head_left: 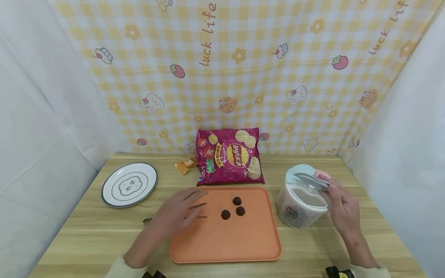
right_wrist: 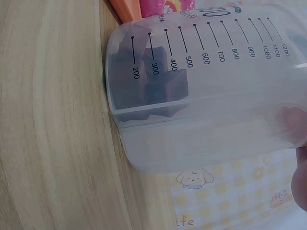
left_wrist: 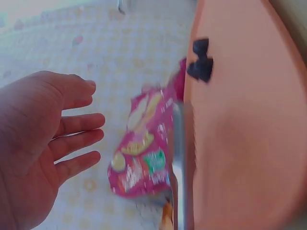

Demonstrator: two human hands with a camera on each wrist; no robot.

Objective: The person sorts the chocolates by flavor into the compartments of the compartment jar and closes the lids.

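My left hand (head_left: 174, 214) hovers over metal tongs (left_wrist: 178, 167) that lie across the left edge of an orange tray (head_left: 222, 247). Its fingers are extended, with nothing in them, and in the left wrist view the tongs show apart from the palm. Three small dark ridged balls (head_left: 240, 211) sit on the tray. At the right, my right hand (head_left: 344, 204) pinches the raised grey flap (head_left: 311, 180) of a translucent measuring container (head_left: 295, 212). Dark chunky pieces (right_wrist: 165, 88) lie at the bottom of that container, visible through its wall.
A purple bag of potato chips (head_left: 229, 156) leans at the back against the patterned curtain (head_left: 222, 77). Beside it lie small orange wrapped pieces (head_left: 185, 165). A white plate with a dark rim (head_left: 144, 170) is at the back left of the wooden table (head_left: 87, 227).
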